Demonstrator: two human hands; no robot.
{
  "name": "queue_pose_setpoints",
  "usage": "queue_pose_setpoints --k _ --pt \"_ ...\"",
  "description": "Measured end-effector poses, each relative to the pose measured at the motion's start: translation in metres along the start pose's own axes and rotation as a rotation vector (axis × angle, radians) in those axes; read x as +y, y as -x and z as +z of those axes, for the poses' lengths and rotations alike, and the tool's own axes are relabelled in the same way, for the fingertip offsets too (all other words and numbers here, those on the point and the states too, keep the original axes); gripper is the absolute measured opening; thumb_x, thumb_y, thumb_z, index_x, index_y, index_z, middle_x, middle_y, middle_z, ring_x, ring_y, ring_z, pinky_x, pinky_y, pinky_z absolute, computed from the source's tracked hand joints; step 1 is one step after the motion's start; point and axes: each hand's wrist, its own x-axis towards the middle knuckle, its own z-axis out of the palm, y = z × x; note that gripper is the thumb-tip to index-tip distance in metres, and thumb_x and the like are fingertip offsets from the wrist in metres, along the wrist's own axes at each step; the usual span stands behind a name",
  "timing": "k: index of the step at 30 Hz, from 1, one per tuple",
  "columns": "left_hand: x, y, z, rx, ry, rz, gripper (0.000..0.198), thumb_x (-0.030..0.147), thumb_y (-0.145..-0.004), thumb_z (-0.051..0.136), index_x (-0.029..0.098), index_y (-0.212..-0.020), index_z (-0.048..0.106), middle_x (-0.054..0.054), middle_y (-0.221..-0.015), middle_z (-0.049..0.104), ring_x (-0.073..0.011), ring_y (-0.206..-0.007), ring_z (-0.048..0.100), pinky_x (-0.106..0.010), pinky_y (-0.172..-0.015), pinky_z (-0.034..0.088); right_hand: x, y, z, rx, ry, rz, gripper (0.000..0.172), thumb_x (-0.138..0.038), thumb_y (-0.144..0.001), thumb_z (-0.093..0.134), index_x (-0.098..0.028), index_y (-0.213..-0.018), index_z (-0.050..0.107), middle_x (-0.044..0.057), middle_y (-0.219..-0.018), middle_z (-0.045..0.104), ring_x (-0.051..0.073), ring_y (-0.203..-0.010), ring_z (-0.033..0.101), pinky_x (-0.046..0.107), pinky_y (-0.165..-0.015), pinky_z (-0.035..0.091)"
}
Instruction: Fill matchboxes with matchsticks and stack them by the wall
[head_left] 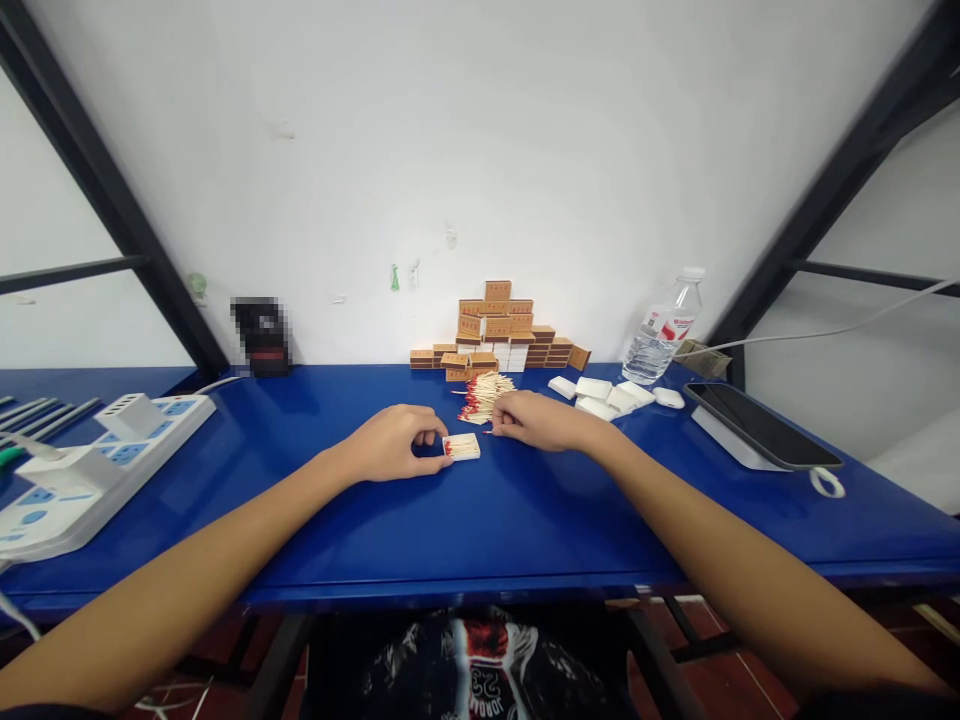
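Observation:
A small white matchbox tray (462, 447) with red-tipped matches in it lies on the blue table. My left hand (397, 442) grips its left end between thumb and fingers. Just right of the tray, my right hand (536, 420) is pinched on a match (488, 432), whose red head pokes out to the left of the fingertips. Behind that hand spreads a loose heap of matches (487, 393), red heads mostly toward the left. The right fingers cover part of the heap's near side.
Brown matchboxes (496, 327) are stacked against the wall. White trays (595, 389) lie at right, near a water bottle (664, 330) and a phone (763, 425). A power strip (161, 440) sits at left. The blue table's (450, 540) front edge runs close to my body.

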Motion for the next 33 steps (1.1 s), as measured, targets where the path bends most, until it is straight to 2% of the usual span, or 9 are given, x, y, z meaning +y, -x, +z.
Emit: queue_pose_setpoints --k 5,9,15,20,28,33 --pt "-0.001 0.001 0.001 0.003 -0.015 0.012 0.026 0.039 -0.088 0.073 0.020 -0.104 0.077 -0.002 -0.085 0.067 -0.0154 -0.073 0.061 -0.029 -0.071 0.048 -0.028 0.004 0.003 0.082 -0.056 -0.098 0.010 -0.019 -0.100 0.060 -0.018 -0.091 0.065 0.005 -0.087 0.069 0.017 -0.077 0.059 0.027 -0.067 0.039" --pt "-0.002 0.000 0.002 0.012 -0.019 0.026 0.026 0.041 -0.089 0.073 0.019 -0.104 0.077 -0.003 -0.085 0.067 -0.0159 -0.073 0.061 -0.029 -0.071 0.047 -0.044 0.003 0.009 0.080 -0.069 -0.165 0.008 -0.017 -0.098 0.061 -0.018 -0.091 0.064 0.004 -0.088 0.067 0.016 -0.076 0.056 0.027 -0.068 0.038" --pt "0.000 0.000 0.002 -0.003 -0.012 0.014 0.025 0.039 -0.088 0.074 0.020 -0.104 0.077 -0.002 -0.085 0.067 -0.0153 -0.073 0.061 -0.029 -0.071 0.047 -0.029 -0.003 0.011 0.222 0.025 -0.096 0.010 -0.022 -0.102 0.060 -0.017 -0.097 0.067 0.006 -0.092 0.068 0.018 -0.083 0.059 0.027 -0.072 0.037" --pt "0.000 0.001 0.001 0.010 -0.012 0.021 0.026 0.040 -0.089 0.073 0.020 -0.104 0.078 -0.002 -0.084 0.067 -0.0154 -0.072 0.061 -0.029 -0.069 0.047 -0.019 -0.008 0.017 0.199 0.090 -0.025 0.013 -0.027 -0.100 0.066 -0.017 -0.108 0.069 0.008 -0.097 0.070 0.021 -0.089 0.062 0.028 -0.072 0.038" --pt "-0.002 0.000 0.003 0.013 -0.013 0.025 0.025 0.040 -0.088 0.073 0.020 -0.103 0.077 -0.002 -0.084 0.067 -0.0152 -0.071 0.061 -0.029 -0.069 0.047 -0.021 -0.015 0.023 0.195 0.123 0.025 0.012 -0.027 -0.102 0.064 -0.018 -0.095 0.067 0.009 -0.100 0.073 0.021 -0.090 0.065 0.028 -0.073 0.041" --pt "-0.001 0.000 0.002 -0.001 -0.021 0.008 0.027 0.041 -0.089 0.073 0.020 -0.105 0.077 -0.002 -0.085 0.067 -0.0153 -0.072 0.060 -0.029 -0.070 0.047 -0.020 -0.013 0.021 0.122 0.158 0.060 0.014 -0.029 -0.105 0.059 -0.017 -0.099 0.065 0.012 -0.105 0.073 0.023 -0.093 0.067 0.029 -0.076 0.043"
